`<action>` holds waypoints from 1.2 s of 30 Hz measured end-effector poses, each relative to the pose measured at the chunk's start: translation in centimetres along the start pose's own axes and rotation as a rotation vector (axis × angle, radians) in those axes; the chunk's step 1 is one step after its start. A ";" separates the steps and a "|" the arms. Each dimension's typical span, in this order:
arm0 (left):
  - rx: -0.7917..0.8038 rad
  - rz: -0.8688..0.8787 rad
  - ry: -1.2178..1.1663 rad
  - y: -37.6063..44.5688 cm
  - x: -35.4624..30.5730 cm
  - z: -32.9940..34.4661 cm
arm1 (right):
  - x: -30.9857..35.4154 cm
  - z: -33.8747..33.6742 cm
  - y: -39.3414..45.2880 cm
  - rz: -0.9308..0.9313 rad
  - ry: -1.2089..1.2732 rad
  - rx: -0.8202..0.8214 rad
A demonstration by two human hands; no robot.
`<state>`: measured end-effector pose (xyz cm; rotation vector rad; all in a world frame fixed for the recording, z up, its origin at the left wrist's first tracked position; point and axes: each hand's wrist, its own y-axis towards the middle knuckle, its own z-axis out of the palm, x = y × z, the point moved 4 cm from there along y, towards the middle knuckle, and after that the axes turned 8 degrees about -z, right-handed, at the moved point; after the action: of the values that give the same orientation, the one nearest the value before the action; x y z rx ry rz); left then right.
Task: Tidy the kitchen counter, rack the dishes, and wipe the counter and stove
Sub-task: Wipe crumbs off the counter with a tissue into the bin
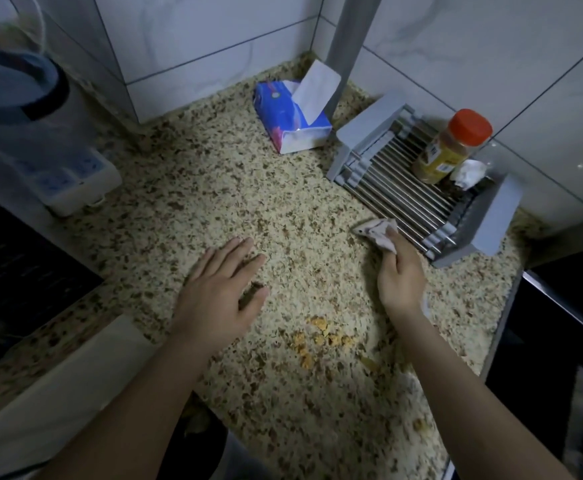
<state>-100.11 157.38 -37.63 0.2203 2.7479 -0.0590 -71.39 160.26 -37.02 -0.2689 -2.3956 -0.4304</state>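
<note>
- The speckled counter (213, 188) fills the view; the grey dish rack (421, 183) with its steel rods sits on it at the far right, against the tiled wall.
- The right hand (400, 271) lies on the counter just in front of the rack's near edge, its fingers curled round a crumpled cloth (378, 232) — the cloth sticks out past the fingertips, touching the counter and just beside the rack's rods.
- The left hand (220, 292) is well to the left of the rack, palm down over the counter, fingers straight and a little spread, holding nothing.
- Yellow crumbs (321, 336) lie on the counter nearer the person than the rack, between the two forearms.
- On the rack stand an orange-capped spice jar (451, 147) and, just beside it, a crumpled white wad (468, 172).
- Left of the rack, near its far end, lies a blue tissue pack (293, 116) — one tissue sticking up.
- Far left of the rack, a white power strip (71, 174) rests on the counter.
</note>
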 end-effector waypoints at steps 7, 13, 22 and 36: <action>0.019 -0.006 0.009 -0.1 -0.1 -0.1 | 1.3 -0.7 -2.1 0.086 0.538 0.321; 0.040 -0.013 0.015 0.0 -0.1 -0.2 | 2.8 -0.6 -7.0 0.229 0.932 0.480; 0.036 -0.009 0.019 0.0 0.0 0.1 | -1.9 -8.3 -6.6 0.304 1.135 -0.077; 0.014 -0.029 0.021 0.1 0.5 0.6 | -3.4 -8.2 -14.1 0.319 0.673 0.072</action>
<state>-100.36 157.53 -38.39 0.1863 2.7726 -0.0836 -68.21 143.92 -36.69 -0.3945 -1.6701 -0.2336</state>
